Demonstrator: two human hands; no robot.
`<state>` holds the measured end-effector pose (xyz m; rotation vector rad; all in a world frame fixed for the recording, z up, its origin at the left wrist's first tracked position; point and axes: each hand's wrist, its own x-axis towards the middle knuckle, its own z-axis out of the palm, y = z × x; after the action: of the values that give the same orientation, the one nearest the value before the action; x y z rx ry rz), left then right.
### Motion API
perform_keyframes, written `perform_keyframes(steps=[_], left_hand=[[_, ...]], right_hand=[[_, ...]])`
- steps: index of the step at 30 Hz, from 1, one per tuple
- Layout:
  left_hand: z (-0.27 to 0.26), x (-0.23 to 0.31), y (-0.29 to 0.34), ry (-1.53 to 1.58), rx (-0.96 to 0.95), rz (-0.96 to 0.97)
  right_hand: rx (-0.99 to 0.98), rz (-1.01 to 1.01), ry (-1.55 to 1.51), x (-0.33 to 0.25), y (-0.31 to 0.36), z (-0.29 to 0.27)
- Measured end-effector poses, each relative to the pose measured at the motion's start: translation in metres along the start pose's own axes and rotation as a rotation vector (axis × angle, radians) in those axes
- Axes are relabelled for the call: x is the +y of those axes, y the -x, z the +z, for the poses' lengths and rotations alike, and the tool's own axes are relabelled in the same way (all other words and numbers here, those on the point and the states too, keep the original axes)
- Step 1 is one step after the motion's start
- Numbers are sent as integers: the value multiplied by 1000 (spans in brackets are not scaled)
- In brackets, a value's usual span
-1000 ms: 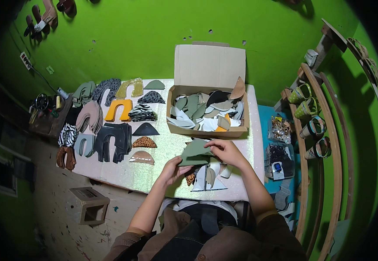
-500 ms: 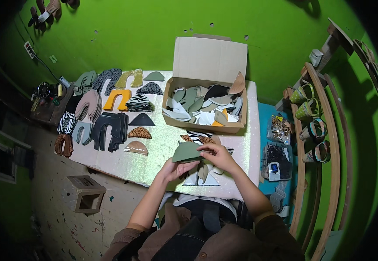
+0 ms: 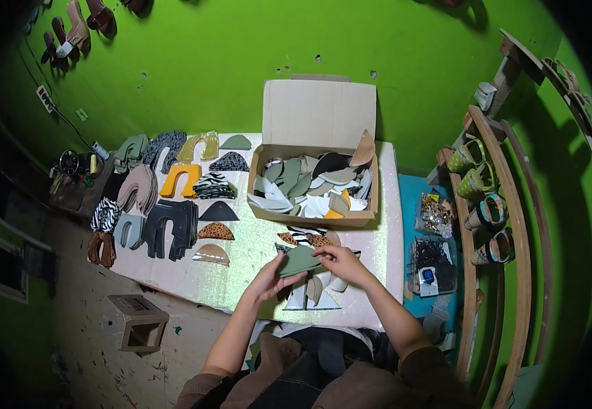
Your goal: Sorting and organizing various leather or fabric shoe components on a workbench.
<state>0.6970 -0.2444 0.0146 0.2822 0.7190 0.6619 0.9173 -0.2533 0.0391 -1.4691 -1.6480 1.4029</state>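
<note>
Just above the table's front part, I hold a green half-round cut piece (image 3: 298,262), which may be a small stack. My left hand (image 3: 269,279) is closed round its left and lower edge. The fingers of my right hand (image 3: 342,264) pinch its right end. Under and around my hands lie loose cut pieces: white ones (image 3: 323,301), zebra-striped ones (image 3: 303,234) and leopard-spotted ones (image 3: 319,241). Beyond them stands an open cardboard box (image 3: 309,217) heaped with green, white, black and tan pieces (image 3: 294,177).
Arch-shaped pieces in stacks, such as black (image 3: 166,228) and orange (image 3: 181,180), cover the table's left. Half-round stacks (image 3: 215,232) line up beside them. At right are a wooden rack (image 3: 470,273) with sandals (image 3: 477,174) and plastic containers (image 3: 436,215). A cardboard box (image 3: 139,324) sits on the floor.
The whole scene has shifted downward in the picture as my head moved. The green piece stays between both hands and is tilted somewhat differently, with my left thumb now at its left edge.
</note>
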Motion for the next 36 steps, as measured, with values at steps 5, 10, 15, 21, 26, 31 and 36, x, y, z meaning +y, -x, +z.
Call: perform_keyframes(steps=[5,10,15,21,26,31,36], left_hand=[[-29,0,-8,-285,173,179],[-51,7,-1,-333,258,313],[-57,-2,2,-270,346,279],[-58,-7,-3,-339,366,240],[-62,-5,0,-298,334,264],[-62,4,4,-294,319,261],[-61,21,17,-300,257,228]], right_hand=[[59,-178,295,17,-18,0],[169,-106,417,9,-30,-1],[-18,-76,697,8,-35,28],[-133,53,612,35,-40,41],[-99,138,577,26,-41,46],[-85,173,772,20,-50,56],[-201,109,498,2,-59,37]])
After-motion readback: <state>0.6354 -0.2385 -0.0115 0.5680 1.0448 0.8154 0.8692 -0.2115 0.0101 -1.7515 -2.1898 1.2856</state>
